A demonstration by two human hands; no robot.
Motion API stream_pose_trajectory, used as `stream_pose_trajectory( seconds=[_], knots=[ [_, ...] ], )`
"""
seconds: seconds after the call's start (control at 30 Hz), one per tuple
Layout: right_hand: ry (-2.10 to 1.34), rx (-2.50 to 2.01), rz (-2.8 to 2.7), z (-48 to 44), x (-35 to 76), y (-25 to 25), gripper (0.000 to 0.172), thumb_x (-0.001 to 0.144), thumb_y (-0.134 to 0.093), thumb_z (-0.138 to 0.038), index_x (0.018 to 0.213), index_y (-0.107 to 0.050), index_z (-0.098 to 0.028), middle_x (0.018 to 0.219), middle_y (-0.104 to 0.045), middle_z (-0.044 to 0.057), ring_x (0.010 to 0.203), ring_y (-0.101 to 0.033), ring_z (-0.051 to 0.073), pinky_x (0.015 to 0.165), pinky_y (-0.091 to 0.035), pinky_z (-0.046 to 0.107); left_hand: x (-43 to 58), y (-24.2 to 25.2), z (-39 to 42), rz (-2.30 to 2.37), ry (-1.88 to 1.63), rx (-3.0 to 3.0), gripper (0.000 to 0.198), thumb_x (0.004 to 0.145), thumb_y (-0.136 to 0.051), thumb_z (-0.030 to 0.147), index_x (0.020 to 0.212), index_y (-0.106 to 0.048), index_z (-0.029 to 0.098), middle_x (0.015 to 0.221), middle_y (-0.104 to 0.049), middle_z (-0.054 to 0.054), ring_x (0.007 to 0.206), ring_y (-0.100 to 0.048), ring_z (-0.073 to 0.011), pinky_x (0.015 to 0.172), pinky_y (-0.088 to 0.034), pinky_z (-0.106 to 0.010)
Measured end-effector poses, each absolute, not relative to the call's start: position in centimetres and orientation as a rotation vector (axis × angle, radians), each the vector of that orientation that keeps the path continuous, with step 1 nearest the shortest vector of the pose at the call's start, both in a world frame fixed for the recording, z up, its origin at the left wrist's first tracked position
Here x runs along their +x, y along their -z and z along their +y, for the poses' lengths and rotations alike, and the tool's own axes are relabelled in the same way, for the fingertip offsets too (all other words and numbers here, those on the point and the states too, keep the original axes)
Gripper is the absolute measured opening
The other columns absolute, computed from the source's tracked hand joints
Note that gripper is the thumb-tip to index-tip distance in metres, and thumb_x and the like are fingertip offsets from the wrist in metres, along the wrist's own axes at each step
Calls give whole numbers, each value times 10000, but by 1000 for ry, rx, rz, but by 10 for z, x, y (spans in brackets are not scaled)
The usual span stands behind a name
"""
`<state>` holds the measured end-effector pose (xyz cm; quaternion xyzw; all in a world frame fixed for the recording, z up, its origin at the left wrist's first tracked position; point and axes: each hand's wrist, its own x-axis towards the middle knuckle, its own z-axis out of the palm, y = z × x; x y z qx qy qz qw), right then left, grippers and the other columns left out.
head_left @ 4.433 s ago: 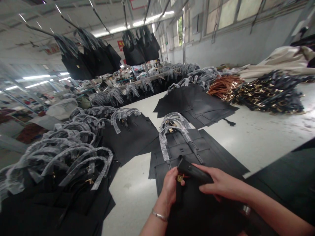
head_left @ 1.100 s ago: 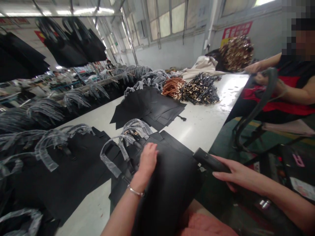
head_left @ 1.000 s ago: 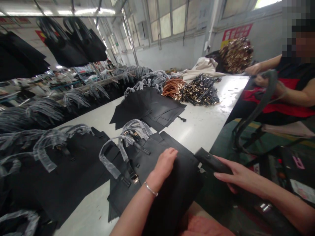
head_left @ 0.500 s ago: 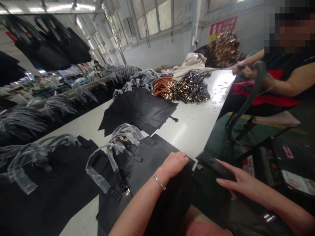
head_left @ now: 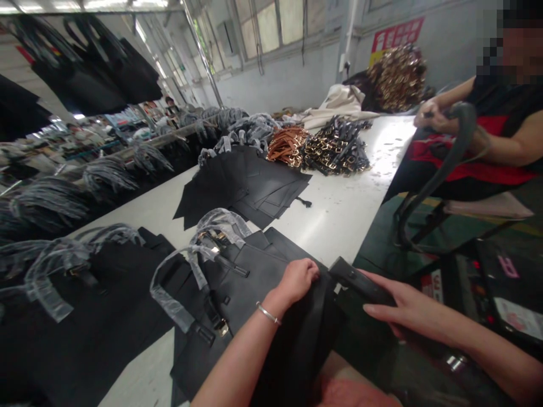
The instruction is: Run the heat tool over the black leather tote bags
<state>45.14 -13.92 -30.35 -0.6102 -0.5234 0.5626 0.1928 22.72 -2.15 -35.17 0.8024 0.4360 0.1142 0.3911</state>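
Leather bag (head_left: 297,350) looks stiff, fairly light; take top edge. Left grip (head_left: 297,280) lies open on it; right grip (head_left: 394,305) closed on black strip (head_left: 358,284).

- A black leather handbag (head_left: 250,271) lay partly on the white table, its far end flat and its near end rising out of view toward the person's lap.
- Its two handles (head_left: 169,294) were wrapped in clear plastic, with gold buckles (head_left: 219,324) beside them.
- The left hand (head_left: 297,281) curled over the bag's upper edge.
- The right hand (head_left: 407,308) had its fingers against a stiff black leather strip (head_left: 358,285) just beyond that edge.
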Motion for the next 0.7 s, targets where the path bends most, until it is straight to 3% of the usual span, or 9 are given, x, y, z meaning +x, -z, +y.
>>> stream_pose_trajectory(
  seconds=[0.13,0.27,0.37,0.5,0.7],
  knots=[
    [-1586,-1709,-1574,-136,448,300,794,842,-622,-436,1509,-248,-223,639,-619,-41,424,-561,101,382,-403,163,215,350,-26,1044,-333,2041,213,926,-416,192,803,-587,162,837,-646,-26,762,-584,-133,696,-441,-229],
    [-1667,-1721,-1584,-134,446,292,742,843,-627,-430,1485,-311,-237,662,-619,-38,404,-554,86,367,-401,151,192,349,-42,1321,-545,2204,42,877,-540,167,911,-561,178,990,-601,-54,939,-536,-184,858,-439,-324],
    [-1794,-1694,-1543,-127,445,290,685,830,-640,-439,1436,-396,-232,728,-647,-7,386,-555,81,351,-410,155,179,357,-54,1499,-583,2231,153,852,-610,175,995,-558,184,1133,-573,-83,1074,-496,-220,952,-423,-398],
    [-1834,-1696,-1534,-110,437,301,621,832,-611,-486,1365,-472,-200,728,-652,13,365,-557,98,322,-409,172,175,370,-66,1456,-650,2206,179,862,-596,173,1040,-585,188,1244,-565,-79,1162,-473,-208,1032,-408,-386],
    [-1452,-1722,-1698,-98,411,318,801,808,-589,-543,1467,-313,-182,673,-694,28,395,-574,148,362,-427,214,139,356,-54,1451,-564,2276,328,845,-556,91,1156,-571,194,1322,-543,-72,1225,-474,-200,1064,-395,-361]
  ],
)
